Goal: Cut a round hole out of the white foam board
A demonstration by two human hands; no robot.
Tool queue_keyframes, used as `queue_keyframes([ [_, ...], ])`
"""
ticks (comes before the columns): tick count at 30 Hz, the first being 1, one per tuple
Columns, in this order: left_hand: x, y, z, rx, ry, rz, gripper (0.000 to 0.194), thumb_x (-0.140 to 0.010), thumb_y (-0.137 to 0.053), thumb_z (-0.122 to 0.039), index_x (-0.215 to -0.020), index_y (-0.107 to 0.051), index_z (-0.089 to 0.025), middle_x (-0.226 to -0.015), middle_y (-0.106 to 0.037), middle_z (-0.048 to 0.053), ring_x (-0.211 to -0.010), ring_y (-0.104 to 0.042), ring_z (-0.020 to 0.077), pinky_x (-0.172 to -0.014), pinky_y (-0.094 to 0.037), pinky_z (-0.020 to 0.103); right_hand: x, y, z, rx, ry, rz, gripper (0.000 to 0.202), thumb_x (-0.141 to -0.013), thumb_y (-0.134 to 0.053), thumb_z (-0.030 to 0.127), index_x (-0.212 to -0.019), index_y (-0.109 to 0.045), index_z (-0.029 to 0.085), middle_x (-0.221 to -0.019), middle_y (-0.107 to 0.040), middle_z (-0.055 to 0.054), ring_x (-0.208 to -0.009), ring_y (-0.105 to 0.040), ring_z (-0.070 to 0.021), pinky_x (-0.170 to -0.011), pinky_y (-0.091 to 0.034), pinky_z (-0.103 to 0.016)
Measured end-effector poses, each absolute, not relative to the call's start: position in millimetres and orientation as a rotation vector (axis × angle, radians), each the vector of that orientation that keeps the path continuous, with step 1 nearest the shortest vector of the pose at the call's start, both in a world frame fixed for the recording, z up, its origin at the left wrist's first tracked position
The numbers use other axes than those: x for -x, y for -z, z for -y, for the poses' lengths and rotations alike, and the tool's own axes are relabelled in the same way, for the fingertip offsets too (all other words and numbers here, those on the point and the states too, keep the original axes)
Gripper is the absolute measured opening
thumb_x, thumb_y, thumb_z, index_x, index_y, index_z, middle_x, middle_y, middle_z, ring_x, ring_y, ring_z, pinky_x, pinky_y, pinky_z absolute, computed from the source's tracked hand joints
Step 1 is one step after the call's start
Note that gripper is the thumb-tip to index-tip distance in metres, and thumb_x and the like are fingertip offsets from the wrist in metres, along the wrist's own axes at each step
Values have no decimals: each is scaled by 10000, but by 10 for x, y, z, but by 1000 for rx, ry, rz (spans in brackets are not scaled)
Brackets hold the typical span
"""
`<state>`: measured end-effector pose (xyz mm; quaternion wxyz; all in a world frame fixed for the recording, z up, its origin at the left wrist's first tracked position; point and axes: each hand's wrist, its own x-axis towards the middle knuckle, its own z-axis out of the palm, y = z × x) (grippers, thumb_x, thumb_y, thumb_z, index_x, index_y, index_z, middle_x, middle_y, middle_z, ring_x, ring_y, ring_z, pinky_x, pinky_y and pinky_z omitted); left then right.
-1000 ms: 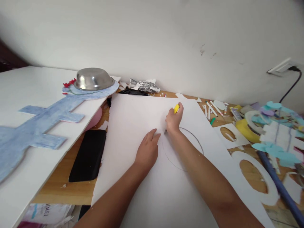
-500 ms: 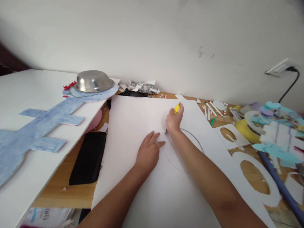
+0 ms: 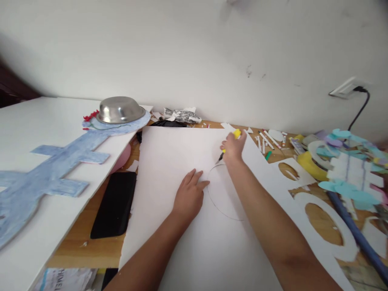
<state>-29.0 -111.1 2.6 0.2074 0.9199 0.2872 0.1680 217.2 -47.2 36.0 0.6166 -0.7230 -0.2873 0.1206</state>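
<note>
Shifted since the last frame: R hand [image 3: 233,144] has gone up and right, taking the yellow knife [image 3: 223,153] w/ it; its tip now sits near the top of the drawn circle [image 3: 222,214]. L hand [image 3: 189,193] is abt where it was. View has tipped slightly too, so the bowl [image 3: 120,109] shows a bit lower.

Nearest, btm left: a printed pack [image 3: 68,278], partly cut off by the frame. Btm ctr, both forearms come in over the white sheet [image 3: 163,153], which fills the mid frame & lies on the wood table [image 3: 87,250]. L hand lies palm down on it, fingers a little spread, nothing seen in it, thumb by the circle's left side. R hand has a closed grip round the knife handle, blade slanting down-left to the line; R forearm hides the circle's right part.

Left of the sheet, a black slab [image 3: 113,205] lies flat. Lower right: blue tube [image 3: 359,238], white ring [image 3: 350,242]; just above, a holed card [image 3: 304,178] & yellow roll [image 3: 312,166]. Mid left, a blue cutout [image 3: 50,167] lies on a white panel [image 3: 69,218], bowl upside down on its far end, red bits [image 3: 91,116] beside. Farther, markers [image 3: 272,138] right of ctr, crumpled wrap [image 3: 182,116] at upper ctr, then wall [image 3: 194,52] w/ socket [image 3: 348,87], upper right.
</note>
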Motion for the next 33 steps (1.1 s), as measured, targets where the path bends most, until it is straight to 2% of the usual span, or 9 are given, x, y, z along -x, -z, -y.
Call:
queue_keyframes([
  [2, 288, -30, 1119, -2599, -460, -800, 506, -905, -420, -34, -1331, -637, -200, -1526, -484, 62, -1469, -352, 275, -1201, -354, 474, -2397, -573, 607, 1586, -250, 462, 565, -900, -385, 328, -1427, -180, 334, -866, -511, 12, -492, -436, -101, -459, -394, -233],
  [5, 275, -31, 1143, -2666, -450, -793, 456, -974, -411, -145, -1397, -575, -183, -1551, -451, 69, -1480, -327, 293, -1210, -329, 489, -2800, -789, 879, 1727, -57, 715, 497, -950, -398, 408, -1424, -288, 306, -907, -585, -34, -577, -535, -140, -541, -454, -286],
  [8, 257, -18, 1165, -2726, -427, -768, 460, -1022, -378, -266, -1457, -514, -198, -1588, -391, 69, -1497, -284, 319, -1217, -295, 520, -3192, -807, 1099, 2089, 161, 1217, 518, -970, -455, 399, -1439, -376, 193, -1121, -642, -169, -902, -652, -263, -791, -514, -420],
  [12, 246, 18, 1180, -2780, -426, -758, 482, -1038, -358, -336, -1491, -469, -215, -1608, -347, 72, -1512, -239, 323, -1223, -262, 533, -3445, -662, 1233, 2308, -94, 1737, 357, -929, -517, 228, -1272, -577, 147, -1262, -637, -192, -1170, -592, -307, -1005, -454, -435],
  [16, 247, 28, 1200, -2811, -434, -768, 495, -1039, -355, -374, -1497, -462, -220, -1609, -346, 75, -1511, -241, 323, -1221, -258, 527, -3174, -518, 1431, 2349, -78, 1752, 426, -916, -519, 198, -1334, -540, 123, -1381, -539, -226, -1316, -472, -347, -1114, -345, -491],
  [18, 241, 19, 1208, -2830, -422, -776, 495, -1040, -346, -366, -1492, -471, -210, -1604, -355, 78, -1506, -254, 326, -1218, -264, 522, -2916, -464, 1620, 2366, -70, 1740, 404, -954, -449, 219, -1330, -524, 92, -1366, -520, -249, -1296, -478, -345, -1097, -355, -483],
  [22, 211, 9, 1200, -2868, -361, -811, 498, -1039, -317, -337, -1480, -491, -185, -1597, -372, 75, -1502, -263, 327, -1226, -250, 506, -2479, -415, 2019, 2356, -261, 1847, 278, -951, -522, 330, -1139, -633, 158, -1177, -630, -143, -1113, -586, -256, -996, -439, -353],
  [27, 215, 56, 1263, -2880, -274, -825, 543, -1040, -265, -362, -1522, -428, -173, -1627, -308, 54, -1524, -192, 329, -1239, -206, 502, -2189, -446, 2168, 2449, -249, 1813, 341, -956, -531, 354, -1138, -629, 83, -1213, -618, -191, -1145, -565, -276, -988, -438, -382],
  [33, 446, 61, 1629, -2903, -214, -734, 570, -1039, -248, -410, -1561, -341, -197, -1634, -276, 8, -1533, -185, 270, -1246, -164, 521, -2026, -669, 2475, 2378, -165, 1852, 370, -937, -557, 435, -1018, -687, 98, -1022, -718, -106, -860, -659, -175, -778, -488, -278],
])
